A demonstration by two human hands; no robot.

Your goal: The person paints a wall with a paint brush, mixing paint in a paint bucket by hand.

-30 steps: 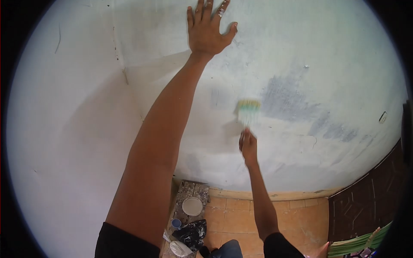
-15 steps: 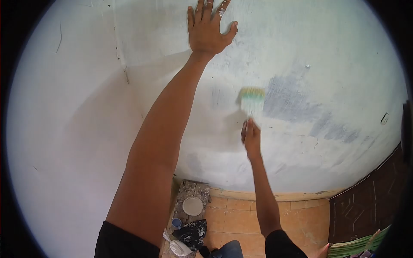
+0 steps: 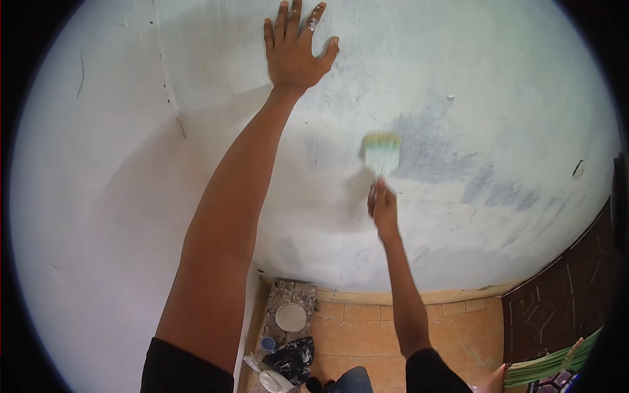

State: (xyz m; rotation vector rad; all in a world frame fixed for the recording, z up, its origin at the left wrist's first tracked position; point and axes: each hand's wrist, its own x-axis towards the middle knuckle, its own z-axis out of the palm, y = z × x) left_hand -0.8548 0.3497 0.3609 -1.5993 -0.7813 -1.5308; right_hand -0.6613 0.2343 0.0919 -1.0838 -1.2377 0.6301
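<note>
A: Where is your paintbrush (image 3: 382,154), and how are your hands set?

B: Before the wall (image 3: 531,111), bristles (image 3: 382,139) up, just beside a grey patch (image 3: 432,147); contact too blurred to tell. Your right hand (image 3: 383,208) is closed round the handle. Your left hand (image 3: 289,65), fingers spread wide, seems flat on the wall, holding nothing.

A: Handling?

B: Probably light; stiff handle, soft springy bristles, perhaps slippery if wet. Best you grip the handle, clear of the bristles.

Paintbrush (image 3: 382,154) higher along the wall (image 3: 426,223) than a second ago, right fingers (image 3: 381,188) raised with it
</note>
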